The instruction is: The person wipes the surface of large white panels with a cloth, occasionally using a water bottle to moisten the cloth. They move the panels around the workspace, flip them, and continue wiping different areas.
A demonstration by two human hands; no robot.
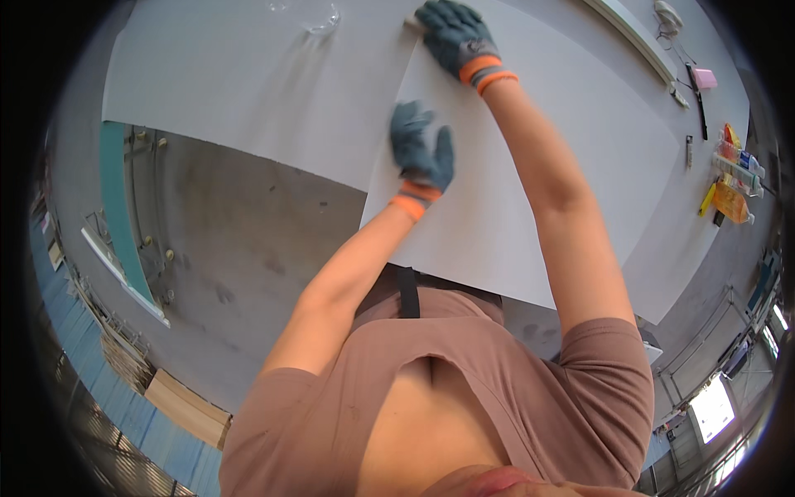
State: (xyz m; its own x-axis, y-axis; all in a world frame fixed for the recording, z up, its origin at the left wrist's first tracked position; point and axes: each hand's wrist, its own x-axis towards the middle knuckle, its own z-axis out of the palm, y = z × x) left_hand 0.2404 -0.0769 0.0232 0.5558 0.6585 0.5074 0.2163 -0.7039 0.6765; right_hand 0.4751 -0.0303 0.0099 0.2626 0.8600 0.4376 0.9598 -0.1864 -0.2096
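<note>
My left hand (422,146), in a dark grey-green glove with an orange cuff, is over the left edge of a white sheet (472,205), thumb apart from the fingers and nothing seen in it; it is slightly blurred. Farther forward, my right hand (456,37) wears the same kind of glove and holds a small pale block (415,25), whose end shows beside the fingers. The rest of the block is hidden under the glove. The sheet overlaps another large white sheet (248,93) on the left.
A clear round container (320,17) stands at the top left. Drink bottles (731,202), a yellow-handled tool (707,199), a pink item (705,78) and a long white profile (633,37) lie at the right. A teal strip (121,205) is below the left sheet.
</note>
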